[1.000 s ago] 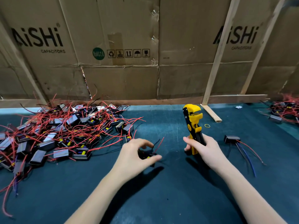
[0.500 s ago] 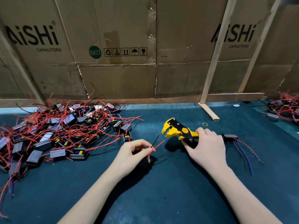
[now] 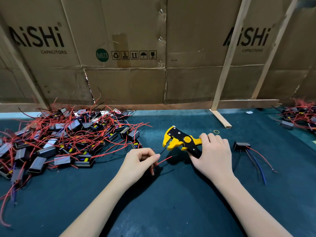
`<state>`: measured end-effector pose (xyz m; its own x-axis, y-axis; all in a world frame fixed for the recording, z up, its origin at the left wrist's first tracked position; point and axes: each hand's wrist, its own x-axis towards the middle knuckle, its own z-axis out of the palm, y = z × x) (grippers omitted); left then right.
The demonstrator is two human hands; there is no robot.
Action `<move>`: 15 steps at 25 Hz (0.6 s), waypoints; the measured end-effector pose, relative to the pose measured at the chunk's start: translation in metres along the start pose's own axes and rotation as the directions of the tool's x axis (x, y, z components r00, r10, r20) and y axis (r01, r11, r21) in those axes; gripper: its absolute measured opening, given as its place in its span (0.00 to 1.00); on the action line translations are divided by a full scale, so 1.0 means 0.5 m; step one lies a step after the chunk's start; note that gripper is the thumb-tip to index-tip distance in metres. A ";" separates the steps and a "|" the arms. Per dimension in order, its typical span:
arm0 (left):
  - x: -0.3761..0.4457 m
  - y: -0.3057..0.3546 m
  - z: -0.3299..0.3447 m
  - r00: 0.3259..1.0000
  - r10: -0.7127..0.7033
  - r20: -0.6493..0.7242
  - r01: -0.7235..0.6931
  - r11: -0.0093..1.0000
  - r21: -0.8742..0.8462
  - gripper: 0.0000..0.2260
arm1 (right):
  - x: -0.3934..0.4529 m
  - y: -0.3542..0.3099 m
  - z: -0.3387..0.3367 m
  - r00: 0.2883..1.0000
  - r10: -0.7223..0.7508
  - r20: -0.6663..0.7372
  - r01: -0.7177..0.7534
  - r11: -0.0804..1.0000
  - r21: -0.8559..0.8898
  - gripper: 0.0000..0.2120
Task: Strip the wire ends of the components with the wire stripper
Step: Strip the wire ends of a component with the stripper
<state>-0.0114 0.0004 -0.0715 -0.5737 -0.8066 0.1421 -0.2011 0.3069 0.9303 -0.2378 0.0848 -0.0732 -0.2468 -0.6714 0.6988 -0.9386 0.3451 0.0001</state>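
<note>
Left hand: the left hand (image 3: 138, 161) hovers over the table with fingers curled, pinching a red wire (image 3: 165, 159) and a black wire (image 3: 162, 151) between thumb and fingertips. The component these wires belong to is hidden under the palm.
Red wire: runs from the left fingertips toward the right, slightly upward; its end is dark and lies free below the tool head.
Black wire: thin, runs from the same pinch up to the mouth of the tool; whether it sits inside the jaws cannot be told.
Right hand: the right hand (image 3: 212, 154) is wrapped around the handles of the wire stripper (image 3: 179, 140), fingers curled over the top, thumb beneath.
Wire stripper: yellow and black, held roughly level, head pointing left toward the left hand, just above the table surface.
Single component: a black component (image 3: 242, 145) lies just right of the right hand, with black, blue and red leads trailing toward the viewer.
Left pile: a large heap of components (image 3: 68, 141) with red wires, left of the hands.
Right pile: a smaller heap (image 3: 301, 117) at the far right edge.
Rubber band: a yellow ring (image 3: 216, 131) beyond the right hand.
Table: dark green mat (image 3: 171, 202).
Backdrop: cardboard wall (image 3: 136, 48) with wooden battens (image 3: 227, 62).
</note>
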 end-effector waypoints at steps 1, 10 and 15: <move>0.000 0.000 0.000 1.000 0.001 0.001 -0.001 1.000 0.004 0.14 | 0.001 0.000 -0.001 1.000 -0.010 -0.015 0.010 1.000 0.001 0.25; 0.000 -0.001 0.004 1.000 0.014 0.006 -0.014 1.000 0.025 0.13 | 0.005 0.001 -0.009 0.997 -0.070 0.020 0.070 0.997 -0.022 0.22; 0.001 -0.004 0.002 0.999 0.027 0.025 -0.027 0.999 0.024 0.14 | 0.005 -0.006 -0.018 0.977 0.007 0.214 0.006 0.998 -0.062 0.21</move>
<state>-0.0120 0.0001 -0.0739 -0.5988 -0.7851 0.1585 -0.2040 0.3408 0.9177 -0.2337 0.0881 -0.0649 -0.2995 -0.7938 0.5293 -0.9233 0.3810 0.0488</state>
